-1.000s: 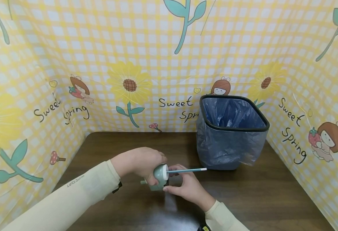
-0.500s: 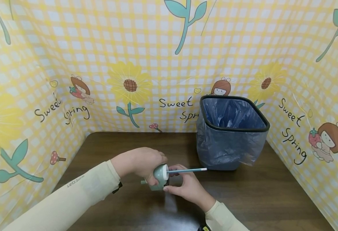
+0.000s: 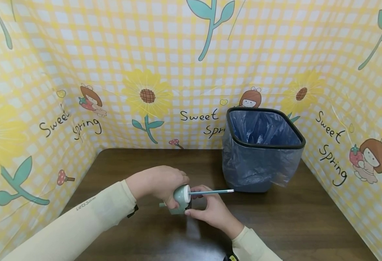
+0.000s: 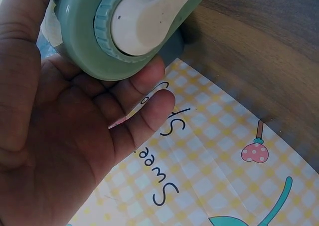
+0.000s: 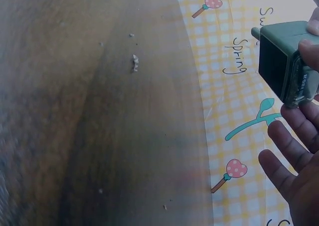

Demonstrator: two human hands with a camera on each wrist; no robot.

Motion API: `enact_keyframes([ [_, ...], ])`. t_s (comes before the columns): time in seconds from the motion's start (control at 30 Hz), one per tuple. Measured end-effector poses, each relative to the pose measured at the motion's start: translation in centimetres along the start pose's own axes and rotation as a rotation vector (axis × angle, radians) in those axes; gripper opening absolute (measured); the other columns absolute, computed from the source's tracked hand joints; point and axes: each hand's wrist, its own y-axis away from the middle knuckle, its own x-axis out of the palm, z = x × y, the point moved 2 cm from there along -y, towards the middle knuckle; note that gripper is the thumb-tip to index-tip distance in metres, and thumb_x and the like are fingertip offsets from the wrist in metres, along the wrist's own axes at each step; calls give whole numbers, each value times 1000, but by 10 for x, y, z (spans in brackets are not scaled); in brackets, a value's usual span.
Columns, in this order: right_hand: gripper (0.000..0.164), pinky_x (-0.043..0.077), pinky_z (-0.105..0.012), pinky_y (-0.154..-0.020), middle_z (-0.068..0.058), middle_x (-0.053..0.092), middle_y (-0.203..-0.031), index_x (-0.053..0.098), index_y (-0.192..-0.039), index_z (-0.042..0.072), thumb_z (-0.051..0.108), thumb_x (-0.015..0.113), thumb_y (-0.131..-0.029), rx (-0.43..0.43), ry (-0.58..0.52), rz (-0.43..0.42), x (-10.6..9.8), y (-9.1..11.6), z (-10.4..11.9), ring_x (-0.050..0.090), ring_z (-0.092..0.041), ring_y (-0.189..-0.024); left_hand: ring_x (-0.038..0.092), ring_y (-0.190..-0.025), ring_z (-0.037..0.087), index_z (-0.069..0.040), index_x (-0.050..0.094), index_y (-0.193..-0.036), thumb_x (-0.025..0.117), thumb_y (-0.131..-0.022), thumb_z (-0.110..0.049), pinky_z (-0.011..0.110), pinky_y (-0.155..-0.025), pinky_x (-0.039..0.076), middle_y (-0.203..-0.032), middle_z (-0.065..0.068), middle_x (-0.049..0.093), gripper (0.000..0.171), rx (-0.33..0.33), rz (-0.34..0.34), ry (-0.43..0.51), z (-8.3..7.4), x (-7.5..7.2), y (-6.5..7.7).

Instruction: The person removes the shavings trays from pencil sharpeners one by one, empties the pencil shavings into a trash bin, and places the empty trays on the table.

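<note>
Head: pencil [image 3: 212, 192] part-hidden in sharpener [image 3: 180, 196]

Soft, even light fills the head view, a pale glare lying on the wooden tabletop [image 3: 191, 248] toward its near edge, while the wrist views look dimmer, the left hand [image 4: 65, 131] shadowed, the right view hazy

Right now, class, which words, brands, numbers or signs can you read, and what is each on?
"Sweet Spring": repeated on the checked backdrop, one partly hidden.
"LetsSlim", probably: small print on the left sleeve.
White lettering on the green sharpener, right wrist view: too blurred to read.
</note>
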Motion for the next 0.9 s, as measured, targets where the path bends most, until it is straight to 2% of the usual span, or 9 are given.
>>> enact_keyframes([
  [0.27, 51, 50, -43, -98, 16, 64, -117, 64, -124, 34, 48, 86, -80, 15, -12, -9, -1, -1, 0, 64, -25, -109, 56, -82, 5, -16, 66, -117, 87, -76, -47, 24, -73, 52, -99, -11, 61, 56, -7, 4, 2, 1, -1, 0],
  [0.63, 51, 49, -46, -99, 15, 64, -117, 64, -123, 32, 48, 86, -80, 22, -11, -9, -1, -2, 0, 65, -22, -110, 55, -82, 5, -16, 66, -116, 87, -75, -47, 24, -73, 51, -100, -11, 61, 55, -7, -18, 18, 4, -1, 3],
  [0.9, 51, 50, -53, -98, 13, 64, -117, 64, -123, 30, 45, 88, -80, 6, -5, -30, -2, -2, -2, 65, -15, -108, 55, -82, 5, -18, 67, -114, 87, -74, -48, 24, -73, 52, -100, -11, 61, 54, -19, -23, -13, 8, 2, 3],
])
